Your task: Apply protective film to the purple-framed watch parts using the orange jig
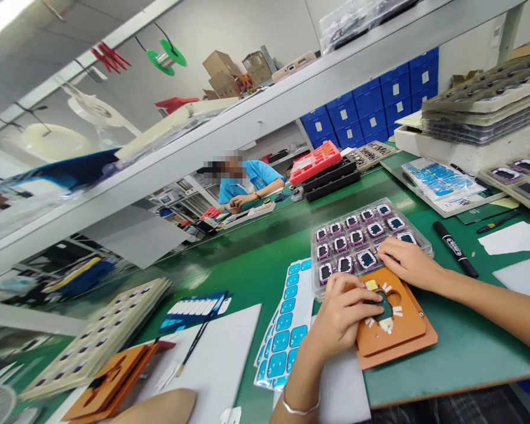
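Down at lower centre of the frame, the left hand (pixel 342 312) rests on an orange jig (pixel 395 324), its fingers curled and pressed onto a small dark part (pixel 384 307) seated in the jig's cut-out; whether they pinch it or only press on it is hard to tell from this angle. Just above, the right hand (pixel 406 262) lies with fingers close together, fingertips touching the near edge of a clear tray (pixel 366 241) of small purple-rimmed parts. A sheet of blue stickers (pixel 282 330) lies left of the jig, partly under the left wrist. A black marker (pixel 454 248) lies right of the tray on the green table (pixel 256 265). Another person (pixel 247 182) sits at upper centre.
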A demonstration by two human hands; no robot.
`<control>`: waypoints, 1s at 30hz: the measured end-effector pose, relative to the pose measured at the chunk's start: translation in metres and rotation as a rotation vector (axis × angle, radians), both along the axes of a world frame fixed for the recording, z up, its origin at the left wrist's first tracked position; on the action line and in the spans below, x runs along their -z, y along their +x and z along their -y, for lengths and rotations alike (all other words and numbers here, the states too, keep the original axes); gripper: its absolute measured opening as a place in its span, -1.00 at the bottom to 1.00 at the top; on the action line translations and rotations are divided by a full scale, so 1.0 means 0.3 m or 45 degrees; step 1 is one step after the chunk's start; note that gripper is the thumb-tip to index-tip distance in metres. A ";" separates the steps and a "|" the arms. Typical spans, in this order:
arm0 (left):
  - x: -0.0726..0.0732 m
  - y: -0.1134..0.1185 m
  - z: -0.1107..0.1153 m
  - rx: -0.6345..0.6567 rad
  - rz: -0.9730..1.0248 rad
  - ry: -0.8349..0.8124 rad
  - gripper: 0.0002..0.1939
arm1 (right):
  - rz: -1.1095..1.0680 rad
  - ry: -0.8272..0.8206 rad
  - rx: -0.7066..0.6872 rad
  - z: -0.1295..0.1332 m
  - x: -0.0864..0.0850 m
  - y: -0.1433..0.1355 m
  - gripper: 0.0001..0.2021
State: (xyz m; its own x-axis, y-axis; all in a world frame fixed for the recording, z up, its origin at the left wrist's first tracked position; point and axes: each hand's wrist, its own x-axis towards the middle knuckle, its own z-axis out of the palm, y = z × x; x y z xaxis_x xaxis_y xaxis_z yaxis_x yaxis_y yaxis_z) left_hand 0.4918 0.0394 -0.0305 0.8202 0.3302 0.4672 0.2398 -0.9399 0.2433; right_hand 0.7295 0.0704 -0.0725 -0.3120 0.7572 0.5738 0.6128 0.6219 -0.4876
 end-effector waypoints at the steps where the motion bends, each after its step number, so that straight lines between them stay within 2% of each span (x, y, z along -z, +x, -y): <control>1: 0.004 -0.002 -0.003 -0.014 0.017 -0.007 -0.61 | -0.007 0.003 -0.003 0.000 0.001 0.000 -0.74; 3: 0.019 -0.004 -0.016 -0.137 0.083 -0.008 -0.63 | -0.018 0.005 -0.012 0.002 0.000 0.000 -0.75; 5: 0.042 -0.001 -0.033 -0.476 0.133 -0.034 -0.66 | -0.027 0.003 -0.020 0.004 -0.001 0.000 -0.76; 7: 0.064 0.005 -0.049 -0.886 0.094 -0.125 -0.68 | -0.036 -0.001 -0.023 0.005 -0.002 -0.001 -0.75; 8: 0.071 0.008 -0.055 -1.036 0.050 -0.182 -0.67 | -0.039 -0.003 -0.023 0.006 -0.002 -0.001 -0.75; 10: 0.077 0.013 -0.061 -1.171 -0.042 -0.280 -0.66 | -0.043 -0.008 -0.025 0.007 -0.003 -0.001 -0.75; 13: 0.067 0.018 -0.066 -1.203 -0.074 -0.399 -0.69 | -0.051 -0.011 -0.027 0.007 -0.003 -0.001 -0.74; 17: 0.062 0.021 -0.085 -1.217 0.012 -0.499 -0.80 | -0.074 0.004 -0.038 0.010 -0.005 -0.001 -0.75; 22: 0.070 0.004 -0.114 -1.134 0.189 -0.524 -0.93 | -0.132 0.038 -0.056 0.015 -0.010 -0.003 -0.78; 27: 0.064 -0.020 -0.106 -0.884 0.412 -0.514 -0.81 | -0.144 0.106 -0.132 0.038 -0.037 -0.011 -0.87; 30: 0.063 -0.013 -0.079 -0.534 0.551 -0.504 -0.73 | -0.032 0.213 -0.241 0.074 -0.066 -0.022 -0.91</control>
